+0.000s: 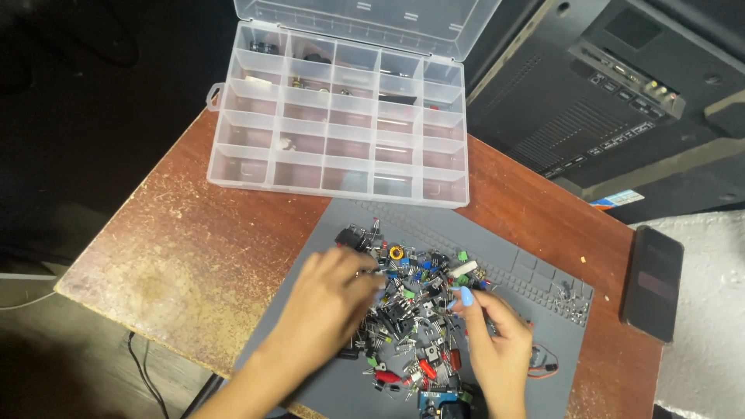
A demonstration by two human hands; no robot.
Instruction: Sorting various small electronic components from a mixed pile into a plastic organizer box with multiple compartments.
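Observation:
A heap of small electronic parts (415, 299) lies on a grey work mat (535, 361). My left hand (330, 299) rests on the heap's left side, fingers curled and tips pinching among the parts; whether it holds one I cannot tell. My right hand (497, 337) sits at the heap's right side, with thumb and forefinger pinched together near a white cylindrical part (464, 268). What it pinches is too small to see.
A clear plastic compartment box (341, 116) stands open behind the mat, a few parts in its far cells. A dark phone (652, 281) lies at the table's right edge. A black device back panel (605, 85) leans at the upper right. The wooden table (194, 248) ends close on the left.

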